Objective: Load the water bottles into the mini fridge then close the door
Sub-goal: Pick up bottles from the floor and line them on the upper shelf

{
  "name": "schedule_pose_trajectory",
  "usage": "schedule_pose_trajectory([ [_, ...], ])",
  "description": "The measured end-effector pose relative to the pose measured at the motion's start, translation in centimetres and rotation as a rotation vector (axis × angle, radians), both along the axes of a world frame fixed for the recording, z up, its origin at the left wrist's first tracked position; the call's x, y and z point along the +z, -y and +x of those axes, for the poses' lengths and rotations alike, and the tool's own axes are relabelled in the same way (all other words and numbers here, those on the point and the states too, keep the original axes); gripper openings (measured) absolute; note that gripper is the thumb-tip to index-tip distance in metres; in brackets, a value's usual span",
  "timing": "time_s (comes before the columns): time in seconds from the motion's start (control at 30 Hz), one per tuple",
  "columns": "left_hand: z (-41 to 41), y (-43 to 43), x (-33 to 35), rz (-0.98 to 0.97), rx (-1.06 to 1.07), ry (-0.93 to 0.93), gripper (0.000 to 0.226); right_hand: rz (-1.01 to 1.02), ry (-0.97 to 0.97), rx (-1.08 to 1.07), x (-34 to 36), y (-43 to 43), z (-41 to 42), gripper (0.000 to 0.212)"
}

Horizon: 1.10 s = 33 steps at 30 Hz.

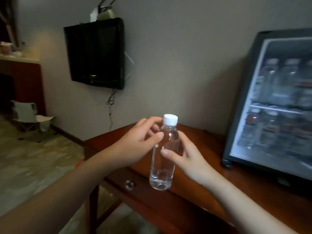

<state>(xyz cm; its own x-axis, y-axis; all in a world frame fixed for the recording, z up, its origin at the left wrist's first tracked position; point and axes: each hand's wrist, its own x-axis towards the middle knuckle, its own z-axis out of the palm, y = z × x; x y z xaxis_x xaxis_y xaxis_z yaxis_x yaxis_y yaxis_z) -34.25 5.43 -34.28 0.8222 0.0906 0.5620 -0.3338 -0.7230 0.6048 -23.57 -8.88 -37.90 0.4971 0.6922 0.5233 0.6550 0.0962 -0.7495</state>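
Note:
A clear water bottle [162, 166] with a white cap hangs upright in front of me, above the left end of the wooden table [199, 196]. My left hand [140, 142] pinches its upper part from the left, thumb and fingers around the shoulder. My right hand [187, 157] grips its middle from the right. The black mini fridge [239, 125] stands at the right on the table. Its glass door looks shut, and behind it several bottles stand on two shelves, blurred.
A black television [96, 53] hangs on the wall at upper left with cables under it. A folding chair [30, 119] stands on the patterned floor at far left beside a dark wooden cabinet. The table has a drawer knob [129, 184] below the bottle.

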Motion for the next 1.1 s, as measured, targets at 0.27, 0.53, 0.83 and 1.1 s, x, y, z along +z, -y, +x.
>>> schedule_pose_trajectory([
  [0.27, 6.7, 6.9, 0.2, -0.133, -0.371, -0.143, 0.045, 0.085, -0.226, -0.345, 5.2, 9.1, 4.4, 0.017],
  [0.53, 13.8, 15.9, 2.9, -0.157, -0.432, -0.072, 0.072, 0.115, -0.331, -0.619, 10.5, 16.5, 6.3, 0.013],
  [0.83, 20.3, 23.9, 5.8, -0.159, -0.439, 0.070, 0.091, 0.010, -0.260, -0.731, 15.4, 23.3, 10.4, 0.028],
  [1.1, 26.6, 28.7, 8.3, -0.266, -0.476, 0.074, 0.092, -0.053, -0.008, -1.092, 18.7, 25.0, 15.9, 0.054],
])
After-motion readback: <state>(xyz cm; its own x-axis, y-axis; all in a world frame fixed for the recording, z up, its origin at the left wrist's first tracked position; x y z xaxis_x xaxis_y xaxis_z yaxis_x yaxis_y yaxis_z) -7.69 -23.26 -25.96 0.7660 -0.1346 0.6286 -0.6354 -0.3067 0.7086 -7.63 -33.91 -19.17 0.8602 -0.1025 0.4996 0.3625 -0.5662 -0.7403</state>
